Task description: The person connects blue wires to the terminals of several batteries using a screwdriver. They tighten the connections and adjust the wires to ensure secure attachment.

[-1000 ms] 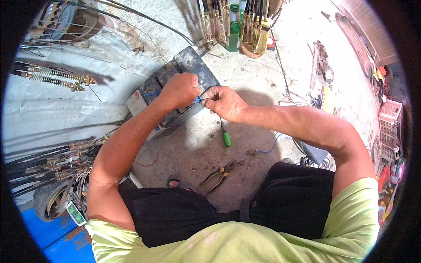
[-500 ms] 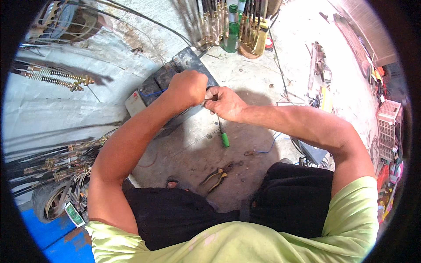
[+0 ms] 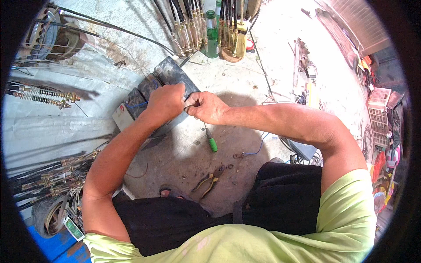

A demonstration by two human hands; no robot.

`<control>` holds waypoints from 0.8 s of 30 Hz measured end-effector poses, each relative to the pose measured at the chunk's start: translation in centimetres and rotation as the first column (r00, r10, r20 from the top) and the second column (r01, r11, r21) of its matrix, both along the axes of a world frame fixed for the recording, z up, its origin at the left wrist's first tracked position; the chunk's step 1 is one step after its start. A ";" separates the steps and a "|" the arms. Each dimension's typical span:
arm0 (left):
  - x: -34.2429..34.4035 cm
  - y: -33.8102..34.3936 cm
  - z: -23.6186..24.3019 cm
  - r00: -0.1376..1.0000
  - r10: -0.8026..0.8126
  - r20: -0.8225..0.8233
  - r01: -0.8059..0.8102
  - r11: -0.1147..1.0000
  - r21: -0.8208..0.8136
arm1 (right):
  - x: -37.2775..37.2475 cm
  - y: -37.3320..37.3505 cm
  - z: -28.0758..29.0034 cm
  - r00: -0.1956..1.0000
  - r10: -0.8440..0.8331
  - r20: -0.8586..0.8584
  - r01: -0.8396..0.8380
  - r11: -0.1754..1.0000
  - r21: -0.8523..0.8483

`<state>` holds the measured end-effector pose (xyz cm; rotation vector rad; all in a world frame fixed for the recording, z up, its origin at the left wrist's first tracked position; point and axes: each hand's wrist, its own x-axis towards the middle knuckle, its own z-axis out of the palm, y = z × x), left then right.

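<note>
One view, head: my left hand [image 3: 165,103] curled into a fist, my right hand [image 3: 208,108] pinched just beside; anything gripped is hidden. Dusty black box-shaped battery [image 3: 176,72] behind both, thin blue wire [image 3: 138,105] leftward.

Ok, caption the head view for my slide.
Left hand and right hand close together by dark boxes, yellow-handled pliers on the floor.

Two hands [image 3: 166,103] [image 3: 208,108], two bottles [image 3: 211,38] [image 3: 218,5]
</note>
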<state>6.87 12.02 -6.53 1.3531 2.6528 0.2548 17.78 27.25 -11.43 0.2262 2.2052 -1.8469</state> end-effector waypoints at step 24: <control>1.7 -2.4 1.0 0.999 -0.018 0.047 0.014 0.998 0.066 | -0.8 -0.4 -0.2 0.994 0.098 -0.039 -0.077 0.927 0.366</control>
